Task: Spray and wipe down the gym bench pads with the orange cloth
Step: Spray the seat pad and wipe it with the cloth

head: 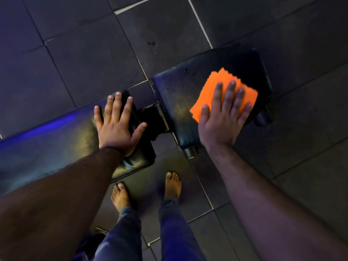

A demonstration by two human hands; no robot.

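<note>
From the head camera, looking down: the orange cloth (224,91) lies flat on the shorter seat pad (177,102) of the bench, toward its far right end. The right hand (224,110) presses on it with straight, slightly spread fingers, palm over the cloth's near edge; nothing is pinched or curled round. The left hand (116,121) rests flat on the end of the long back pad (56,142), fingers fanned, thumb out toward the metal hinge (156,117) between the two pads. Small droplets show on the seat pad near its far edge. No spray bottle is in view.

What could go wrong, as I judge it: the cloth is held only by flat pressure, so a quick stroke could let it bunch or slip out from under the palm and off the pad's end. The wet vinyl may also let the bracing left hand slide toward the hinge gap. Bare feet (173,185) stand just beside the bench frame on the floor tiles (84,53).
</note>
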